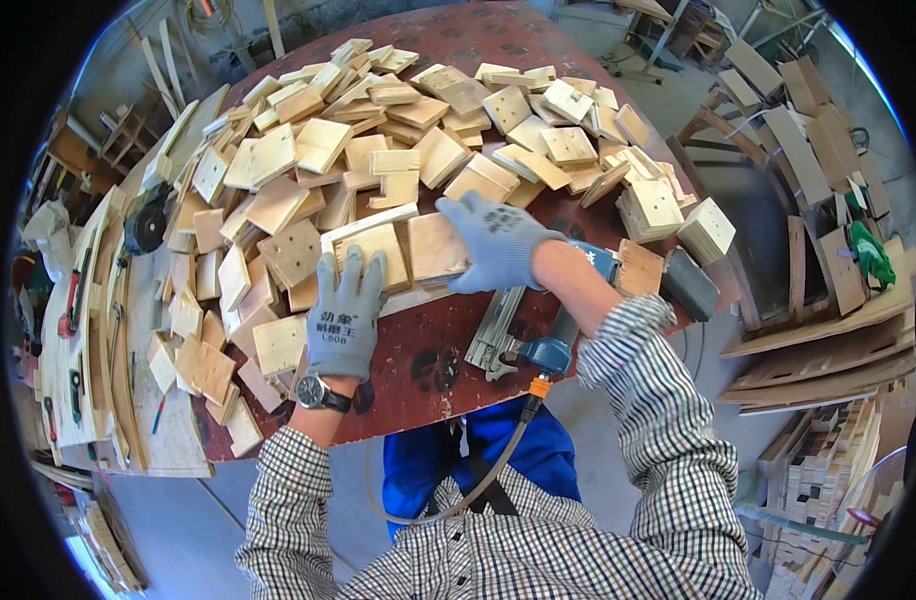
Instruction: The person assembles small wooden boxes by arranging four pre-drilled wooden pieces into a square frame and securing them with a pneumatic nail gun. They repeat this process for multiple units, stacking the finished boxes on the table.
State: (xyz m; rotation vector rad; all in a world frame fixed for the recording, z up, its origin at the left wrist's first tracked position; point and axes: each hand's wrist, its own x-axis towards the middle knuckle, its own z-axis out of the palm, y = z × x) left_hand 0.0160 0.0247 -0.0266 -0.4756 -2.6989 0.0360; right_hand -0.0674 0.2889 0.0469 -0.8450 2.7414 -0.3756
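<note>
My left hand [344,318], in a grey glove, lies with its fingers stretched over the near edge of a pale wooden block [381,246]. Just to the right, my right hand [500,243], gloved too, grips the right end of a browner wooden block [435,247], its thumb at the near side. The two blocks sit side by side along a light wooden strip [415,300]; how they join is hidden. Below my right forearm a blue and silver nail gun [550,352] lies on the table, untouched.
A large heap of wooden blocks [323,145] covers much of the dark red table [418,385]. An air hose [508,455] hangs from the nail gun over the front edge. Long boards [108,320] with hand tools stand left; curved panels [828,350] are stacked right.
</note>
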